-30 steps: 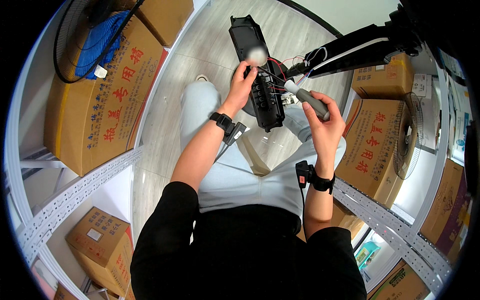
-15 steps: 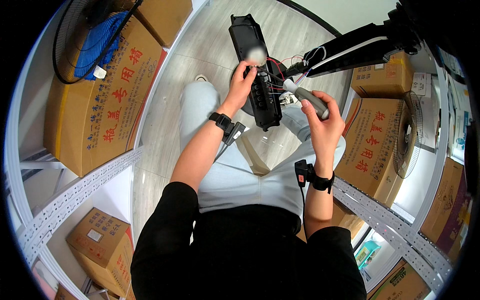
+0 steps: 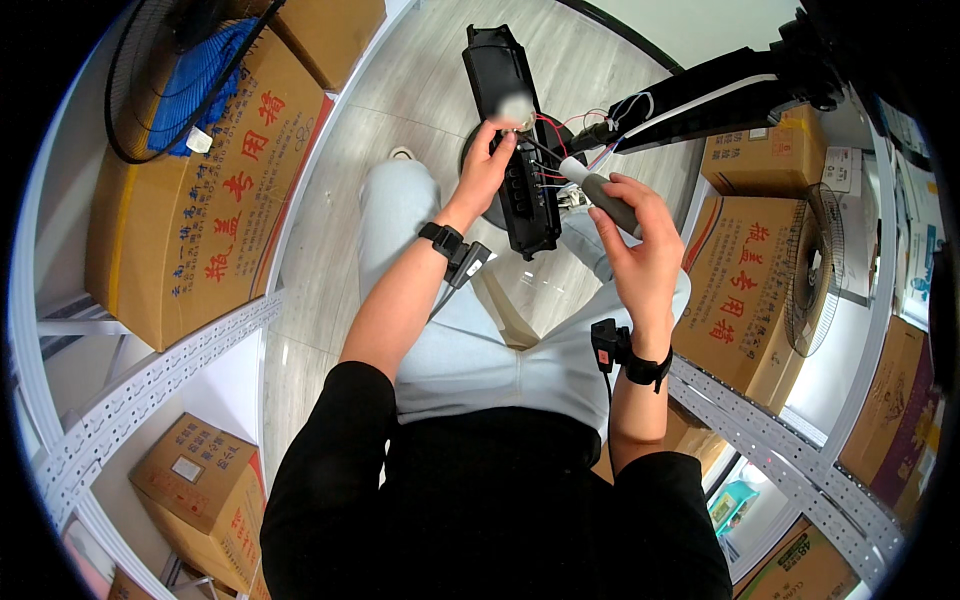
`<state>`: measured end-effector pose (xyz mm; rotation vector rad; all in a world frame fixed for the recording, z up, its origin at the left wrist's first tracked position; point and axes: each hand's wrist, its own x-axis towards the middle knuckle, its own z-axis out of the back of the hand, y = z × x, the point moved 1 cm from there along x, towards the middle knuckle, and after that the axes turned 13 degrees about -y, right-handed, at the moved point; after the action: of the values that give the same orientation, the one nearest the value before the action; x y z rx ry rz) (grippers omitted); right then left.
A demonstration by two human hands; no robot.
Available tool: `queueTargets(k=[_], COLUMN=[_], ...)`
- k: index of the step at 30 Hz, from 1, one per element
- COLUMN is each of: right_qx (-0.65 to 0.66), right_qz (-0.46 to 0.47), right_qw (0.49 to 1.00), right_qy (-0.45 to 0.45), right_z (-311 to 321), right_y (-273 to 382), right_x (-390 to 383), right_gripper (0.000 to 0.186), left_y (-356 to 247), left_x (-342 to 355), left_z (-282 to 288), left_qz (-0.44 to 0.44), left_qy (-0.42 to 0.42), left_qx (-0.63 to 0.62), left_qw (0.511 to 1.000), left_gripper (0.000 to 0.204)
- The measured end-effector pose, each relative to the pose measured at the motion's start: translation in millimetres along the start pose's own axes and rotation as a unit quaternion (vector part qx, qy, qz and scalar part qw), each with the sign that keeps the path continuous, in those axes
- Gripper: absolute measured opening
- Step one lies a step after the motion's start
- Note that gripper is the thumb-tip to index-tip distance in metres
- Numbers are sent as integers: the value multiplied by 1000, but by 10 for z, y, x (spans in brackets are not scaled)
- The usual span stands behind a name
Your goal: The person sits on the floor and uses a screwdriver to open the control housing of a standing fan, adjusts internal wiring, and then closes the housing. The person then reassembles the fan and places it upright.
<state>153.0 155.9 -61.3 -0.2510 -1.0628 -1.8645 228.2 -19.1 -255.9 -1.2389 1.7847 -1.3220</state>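
A long black plastic housing stands ahead of me, with a row of round shapes and thin coloured wires along it. My left hand is closed, thumb and fingertips pinching at a round whitish part on the housing; blur hides its detail. In my right hand is a screwdriver with a grey handle and white collar, gripped between thumb and fingers. Its dark shaft slants up-left towards the whitish part beside my left fingertips. Whether the tip touches a screw cannot be made out.
From the upper right a black arm reaches in, wires hanging at its end. Metal shelving flanks me, holding cardboard cartons. Wire fan guards stand by the shelves on both sides. My knees are beside the housing.
The screwdriver handle has shifted slightly left, and my right fingers have changed their grip round it. The housing has moved slightly; my left hand stays at the whitish part.
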Motion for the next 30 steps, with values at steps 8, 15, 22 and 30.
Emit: queueTargets(k=[8, 15, 22, 30], right_qx=[8, -58, -55, -62], right_qz=[-71, -146, -155, -154], right_qw=[997, 987, 985, 984], right_qy=[-14, 41, 46, 63], right_z=[257, 536, 453, 427], right_y=[12, 111, 23, 38], right_x=[-35, -134, -215, -211], right_gripper=[25, 24, 24, 23], left_y=[-93, -61, -126, -129], left_x=[0, 51, 32, 36], left_z=[10, 27, 12, 15], left_qz=[51, 59, 55, 56], left_qy=[12, -17, -16, -16], left_qx=[-100, -146, -150, -152], left_qw=[994, 987, 987, 987], left_gripper=[65, 80, 78, 83])
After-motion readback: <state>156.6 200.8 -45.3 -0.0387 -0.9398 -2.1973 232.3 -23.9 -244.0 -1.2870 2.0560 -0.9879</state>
